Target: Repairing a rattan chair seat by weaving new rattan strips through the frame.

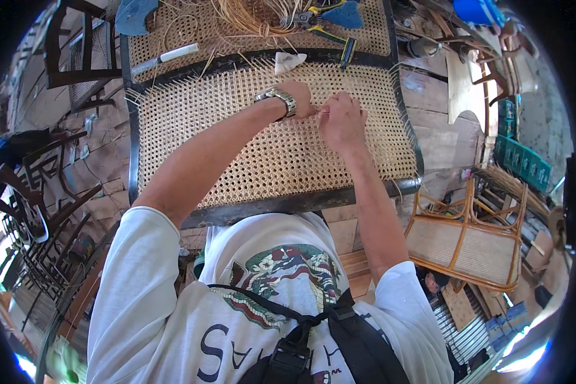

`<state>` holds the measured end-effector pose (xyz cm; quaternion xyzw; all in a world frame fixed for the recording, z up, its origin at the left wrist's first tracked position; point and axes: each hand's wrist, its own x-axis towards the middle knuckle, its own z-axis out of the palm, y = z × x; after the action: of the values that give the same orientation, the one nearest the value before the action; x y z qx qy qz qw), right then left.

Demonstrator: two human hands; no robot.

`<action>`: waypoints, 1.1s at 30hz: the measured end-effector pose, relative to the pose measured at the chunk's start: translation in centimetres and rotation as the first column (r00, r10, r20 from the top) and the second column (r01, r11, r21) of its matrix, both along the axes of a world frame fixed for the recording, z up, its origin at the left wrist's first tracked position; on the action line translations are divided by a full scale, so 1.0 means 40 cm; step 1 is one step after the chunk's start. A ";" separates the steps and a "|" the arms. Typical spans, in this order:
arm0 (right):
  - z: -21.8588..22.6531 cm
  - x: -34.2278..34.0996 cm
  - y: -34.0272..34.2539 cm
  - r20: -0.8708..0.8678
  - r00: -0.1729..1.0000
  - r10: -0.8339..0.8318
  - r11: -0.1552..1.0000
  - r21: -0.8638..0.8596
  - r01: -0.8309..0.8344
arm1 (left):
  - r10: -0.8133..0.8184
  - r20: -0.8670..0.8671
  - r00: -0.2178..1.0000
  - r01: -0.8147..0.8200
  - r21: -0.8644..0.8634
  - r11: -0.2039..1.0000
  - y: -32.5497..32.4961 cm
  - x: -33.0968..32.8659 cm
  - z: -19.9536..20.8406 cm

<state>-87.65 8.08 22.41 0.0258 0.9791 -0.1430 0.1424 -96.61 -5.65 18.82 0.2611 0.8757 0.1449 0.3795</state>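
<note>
A woven cane panel (237, 160) with open holes is stretched in a dark wooden frame (269, 203) in front of me. My left hand (299, 96), with a metal watch at the wrist, is closed low over the upper middle of the weave. Close on its right is my right hand (343, 123), fingers bent and pressed together. The fingertips of both hands nearly meet at the cane; whatever thin thing they pinch is too small to make out. Just beyond the hands lies a white triangular piece (289, 62). Loose cane ends stick out along the panel's far and side edges.
On the far cane section lie a white-handled knife (165, 58), pliers (301, 19), a yellow-and-black tool (347, 52) and a bundle of cane strands (253, 16). A rattan seat frame (461, 246) stands at right, dark chairs (86, 57) at left, a green crate (521, 160) far right.
</note>
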 end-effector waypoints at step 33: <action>-0.029 -0.083 0.071 0.113 0.989 -0.100 0.922 -0.362 0.135 | -0.260 -0.070 0.963 0.230 -0.291 0.929 -0.010 -0.021 0.084</action>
<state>-90.98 10.93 21.26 0.0638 0.9239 -0.3313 0.1807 -97.44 -6.04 22.20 0.3195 0.8669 -0.0433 0.3802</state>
